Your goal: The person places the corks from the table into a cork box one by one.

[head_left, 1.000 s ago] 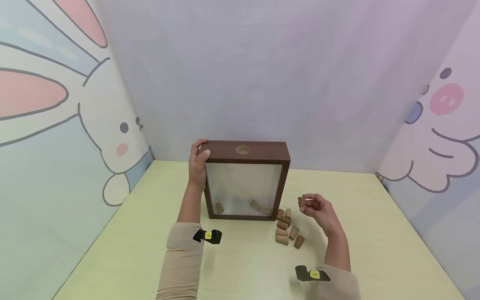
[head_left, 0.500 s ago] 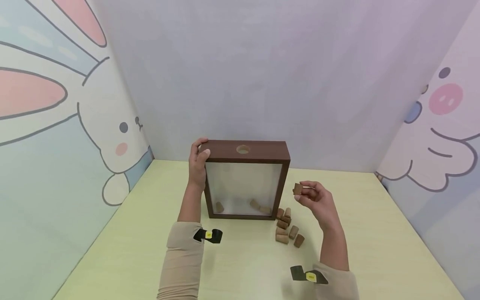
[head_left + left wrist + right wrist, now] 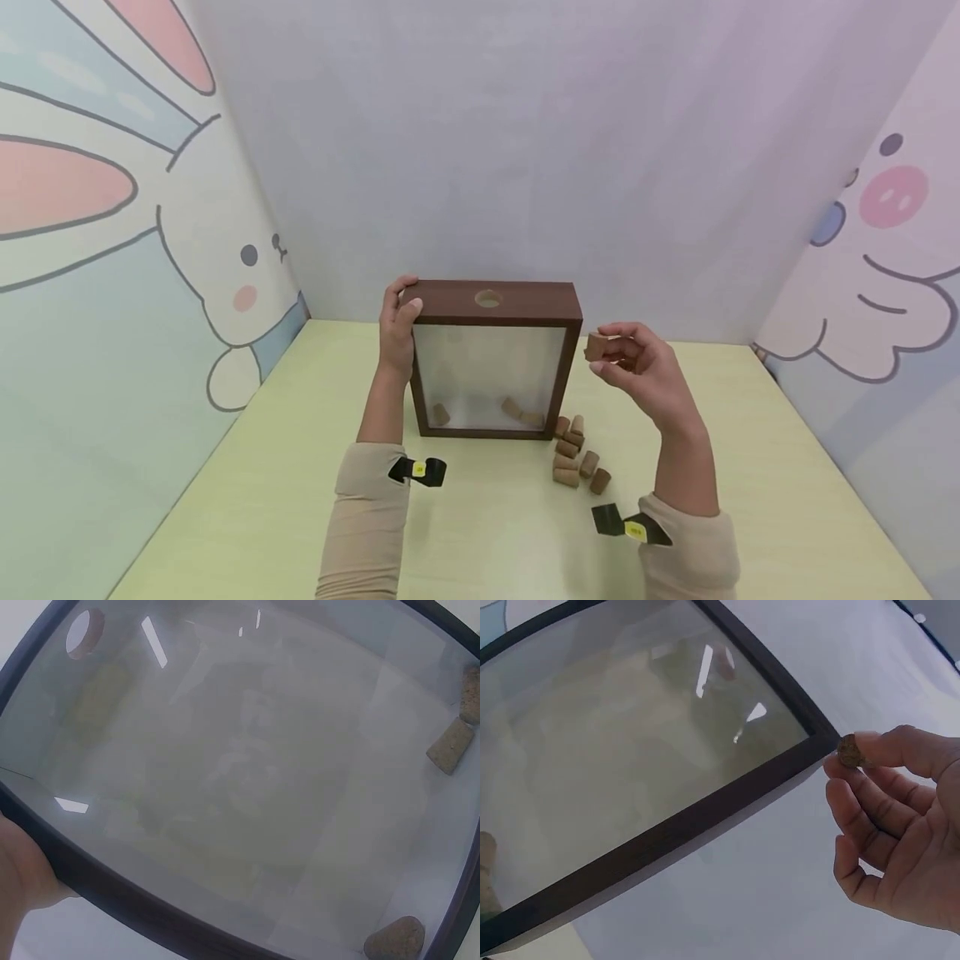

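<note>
1. One cork (image 3: 596, 347) was pinched between the thumb and fingertips of the right hand (image 3: 648, 377), held in the air just right of the box's top corner. Such a small piece, held by the tips alone, could have slipped if the pinch loosened.
2. The left hand (image 3: 397, 329) gripped the upright box (image 3: 536, 305) at its top left corner. The box stood on a narrow base, so a sideways pull or knock could have tipped it.
3. The round hole (image 3: 489, 298) in the top looked little wider than a cork; one held crosswise could have caught on its rim.
4. Eight loose corks (image 3: 589, 464) lay right of the box, and a brushing hand could have rolled them. Three inner corks (image 3: 512, 407) lay at its bottom.
</note>
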Demonstrator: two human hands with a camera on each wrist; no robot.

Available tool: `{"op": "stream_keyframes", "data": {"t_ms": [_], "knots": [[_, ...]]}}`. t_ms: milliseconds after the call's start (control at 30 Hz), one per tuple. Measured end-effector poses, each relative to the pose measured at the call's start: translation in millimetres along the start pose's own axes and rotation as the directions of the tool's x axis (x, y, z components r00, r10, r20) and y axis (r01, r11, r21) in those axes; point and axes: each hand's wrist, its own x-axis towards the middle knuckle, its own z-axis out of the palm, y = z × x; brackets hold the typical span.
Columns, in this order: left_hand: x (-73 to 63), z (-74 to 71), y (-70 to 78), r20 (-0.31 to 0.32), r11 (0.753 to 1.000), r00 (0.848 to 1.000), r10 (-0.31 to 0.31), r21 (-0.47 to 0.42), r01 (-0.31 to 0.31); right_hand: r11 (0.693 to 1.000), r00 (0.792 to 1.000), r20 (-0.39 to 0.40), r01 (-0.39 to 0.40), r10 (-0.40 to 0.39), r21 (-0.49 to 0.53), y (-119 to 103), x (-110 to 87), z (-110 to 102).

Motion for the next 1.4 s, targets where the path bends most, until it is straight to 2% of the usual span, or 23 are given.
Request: {"op": "stream_keyframes", "data": {"t_ms": [133, 233, 400, 733, 1000, 1233, 1400], "knots": [[-0.8, 1.1, -0.5, 0.007, 1.0, 1.0, 0.0, 0.004, 0.0, 0.999, 0.993, 0.107, 0.047, -0.044, -0.028, -11, 9.8, -8], [-1.1, 1.2, -0.2, 0.007, 1.0, 1.0, 0.0, 0.012, 0.0, 0.997, 0.98, 0.191, 0.068, -0.057, -0.048, -20, 19.4, -14], [-1.3, -0.3, 0.2, 0.008, 1.0, 1.0, -0.008, 0.011, 0.008, 0.991, 0.946, 0.315, 0.109, -0.078, -0.082, -32, 37.3, -17], [-1.5, 0.0, 1.6, 0.017, 1.0, 1.0, -0.006, 0.002, 0.006, 0.991, 0.874, 0.483, 0.106, -0.051, -0.088, -53, 68.7, -12], [-1.0, 0.3, 0.9, 0.01, 1.0, 1.0, -0.012, 0.007, 0.011, 0.994, 0.824, 0.566, 0.077, -0.017, -0.083, -59, 92.2, -1], [-0.7, 0.9, 0.0, 0.004, 1.0, 1.0, -0.018, 0.023, 0.018, 0.976, 0.811, 0.586, 0.134, -0.007, -0.174, -61, 111.4, 9], [-0.5, 1.3, 0.9, 0.004, 1.0, 1.0, -0.014, 0.015, 0.014, 0.978, 0.791, 0.61, 0.083, 0.053, -0.192, -58, 121.2, 17]]}}
